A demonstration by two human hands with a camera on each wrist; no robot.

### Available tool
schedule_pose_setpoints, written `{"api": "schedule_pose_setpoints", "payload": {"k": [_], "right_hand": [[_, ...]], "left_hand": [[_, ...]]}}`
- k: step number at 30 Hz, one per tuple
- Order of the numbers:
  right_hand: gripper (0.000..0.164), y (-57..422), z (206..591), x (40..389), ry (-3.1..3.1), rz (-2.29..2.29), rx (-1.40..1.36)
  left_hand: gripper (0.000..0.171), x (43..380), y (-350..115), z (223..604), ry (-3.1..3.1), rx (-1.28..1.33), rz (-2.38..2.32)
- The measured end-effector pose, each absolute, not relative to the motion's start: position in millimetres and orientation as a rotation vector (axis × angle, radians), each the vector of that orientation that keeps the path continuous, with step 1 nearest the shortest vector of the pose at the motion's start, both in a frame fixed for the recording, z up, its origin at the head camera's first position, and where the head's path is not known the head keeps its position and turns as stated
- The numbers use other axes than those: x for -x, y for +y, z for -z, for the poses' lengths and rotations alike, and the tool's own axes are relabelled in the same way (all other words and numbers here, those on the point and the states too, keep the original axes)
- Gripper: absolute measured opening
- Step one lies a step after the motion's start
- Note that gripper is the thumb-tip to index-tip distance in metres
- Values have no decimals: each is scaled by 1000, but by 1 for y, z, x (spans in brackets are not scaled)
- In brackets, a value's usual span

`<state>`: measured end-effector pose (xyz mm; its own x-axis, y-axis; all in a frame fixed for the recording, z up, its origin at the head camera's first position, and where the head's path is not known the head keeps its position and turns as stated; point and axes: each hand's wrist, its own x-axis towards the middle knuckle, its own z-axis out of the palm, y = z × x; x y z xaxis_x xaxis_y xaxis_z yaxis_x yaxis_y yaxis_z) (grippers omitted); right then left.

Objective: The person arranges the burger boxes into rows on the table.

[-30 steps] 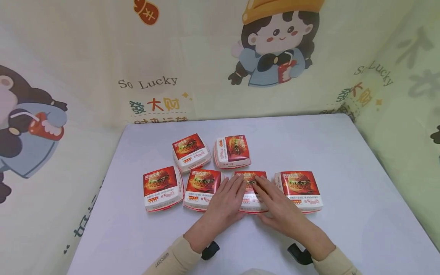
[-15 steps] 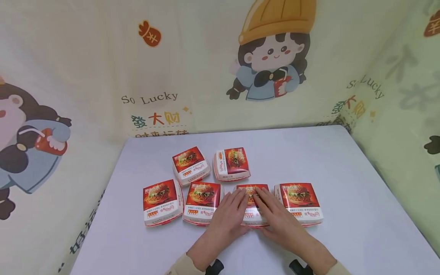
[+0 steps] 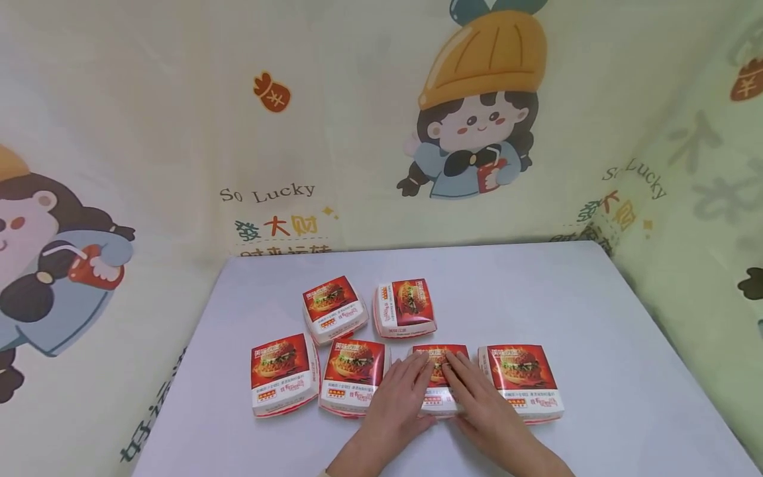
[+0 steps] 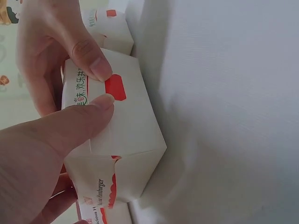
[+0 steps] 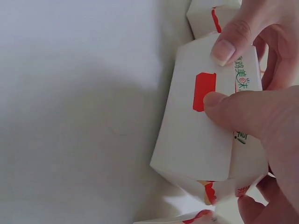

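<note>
In the head view, a paper hamburger box (image 3: 440,401) with a red burger picture stands in the front row between both hands. My left hand (image 3: 395,399) lies over its left part and my right hand (image 3: 487,412) over its right part, fingers on the lid. Both wrist views show the thumbs side by side on the box's white front panel (image 4: 128,128), close to a red tab (image 5: 204,92). The left thumb (image 4: 88,119) and right thumb (image 5: 233,109) thus face the fingers across the box's edge. The hands hide much of the lid.
Close on the right stands another hamburger box (image 3: 524,377); one more (image 3: 354,371) sits left of the hands, beside a box (image 3: 285,377) at the row's left end. Behind are two further boxes (image 3: 335,310) (image 3: 405,310). A printed cloth (image 3: 369,132) hangs behind the white table (image 3: 632,397).
The head view has tilted upward, so table, boxes and hands appear lower and the sleeves have nearly left the frame. Both hands stay on the same hamburger box.
</note>
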<state>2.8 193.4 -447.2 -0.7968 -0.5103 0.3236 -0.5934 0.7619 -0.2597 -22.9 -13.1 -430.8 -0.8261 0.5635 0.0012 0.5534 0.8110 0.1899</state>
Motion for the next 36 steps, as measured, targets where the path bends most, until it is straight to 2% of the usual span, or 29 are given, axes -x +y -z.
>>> {"api": "schedule_pose_setpoints", "payload": {"k": [8, 16, 29, 36], "right_hand": [[92, 196, 446, -10, -2718, -486, -841], [100, 197, 443, -8, -2711, -522, -872], [92, 196, 445, -5, -2700, -524, -896], [93, 194, 445, -5, -2718, -517, -871]], "left_hand": [[91, 19, -10, 433, 2938, -937, -276], [92, 22, -11, 429, 2910, -931, -283], [91, 21, -18, 431, 2958, -968, -321], [89, 20, -21, 431, 2958, -1017, -286]]}}
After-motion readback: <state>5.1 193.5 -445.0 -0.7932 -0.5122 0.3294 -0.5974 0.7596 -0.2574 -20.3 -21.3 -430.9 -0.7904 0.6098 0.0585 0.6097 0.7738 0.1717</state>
